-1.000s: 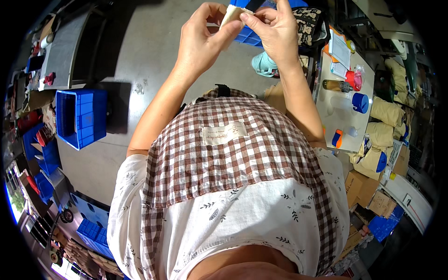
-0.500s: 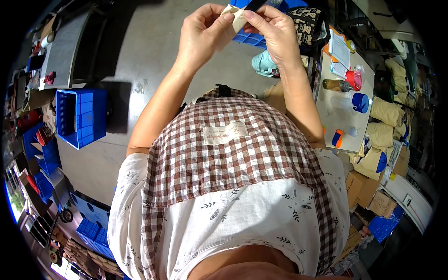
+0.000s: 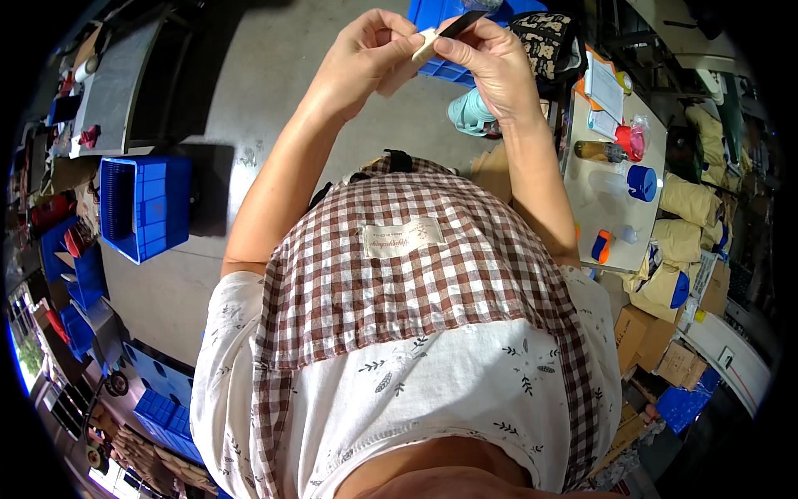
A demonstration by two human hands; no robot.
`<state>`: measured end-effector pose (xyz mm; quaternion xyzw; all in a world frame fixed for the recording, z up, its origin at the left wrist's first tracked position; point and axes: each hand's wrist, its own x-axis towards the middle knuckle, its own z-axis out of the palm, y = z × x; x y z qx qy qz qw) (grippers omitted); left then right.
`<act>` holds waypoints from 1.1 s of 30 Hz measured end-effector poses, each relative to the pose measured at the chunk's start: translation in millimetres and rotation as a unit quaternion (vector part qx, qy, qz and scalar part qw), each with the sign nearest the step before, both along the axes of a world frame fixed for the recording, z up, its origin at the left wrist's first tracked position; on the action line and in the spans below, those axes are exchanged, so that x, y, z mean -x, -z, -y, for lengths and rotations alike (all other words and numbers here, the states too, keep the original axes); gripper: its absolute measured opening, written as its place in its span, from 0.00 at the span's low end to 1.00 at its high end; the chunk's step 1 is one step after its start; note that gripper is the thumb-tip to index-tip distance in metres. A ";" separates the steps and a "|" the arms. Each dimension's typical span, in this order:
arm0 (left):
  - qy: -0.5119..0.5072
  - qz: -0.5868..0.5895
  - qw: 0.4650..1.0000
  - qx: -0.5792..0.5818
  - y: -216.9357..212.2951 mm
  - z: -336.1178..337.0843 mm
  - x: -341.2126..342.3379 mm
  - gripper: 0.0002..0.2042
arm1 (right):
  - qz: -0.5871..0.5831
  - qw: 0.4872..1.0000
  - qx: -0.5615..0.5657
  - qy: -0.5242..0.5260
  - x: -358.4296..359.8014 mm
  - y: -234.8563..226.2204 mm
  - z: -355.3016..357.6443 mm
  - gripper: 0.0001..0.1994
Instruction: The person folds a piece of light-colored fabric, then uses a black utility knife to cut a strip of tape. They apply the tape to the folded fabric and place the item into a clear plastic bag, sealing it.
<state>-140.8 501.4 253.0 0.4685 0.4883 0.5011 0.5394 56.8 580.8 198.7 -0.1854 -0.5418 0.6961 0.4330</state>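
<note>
Between my two hands, at the top of the view, is a small cream-coloured piece (image 3: 427, 43), perhaps cloth. A flat black strip (image 3: 460, 24) sticks out from it up to the right. My left hand (image 3: 371, 56) pinches the cream piece between thumb and fingers. The thumb of my right hand (image 3: 492, 62) presses the cream piece near the strip's lower end, with the fingers bent behind. Where the strip and the piece meet is partly hidden by my fingers.
Behind my hands stands a blue crate (image 3: 445, 70), with a turquoise bundle (image 3: 471, 111) below it. On the right, a table (image 3: 575, 187) carries a clipboard, bottles and an orange tool. Another blue crate (image 3: 162, 208) sits on the floor at left.
The cream piece has been turned or folded and shows narrower now. The black strip shows more of its length, tilted further right. Both hands have dropped slightly.
</note>
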 end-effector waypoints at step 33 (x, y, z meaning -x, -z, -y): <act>-0.049 -0.249 0.964 -0.075 -3.3 22.8 -11.2 0.18 | 0.043 0.998 0.010 -0.046 4.5 -22.2 12.0 0.11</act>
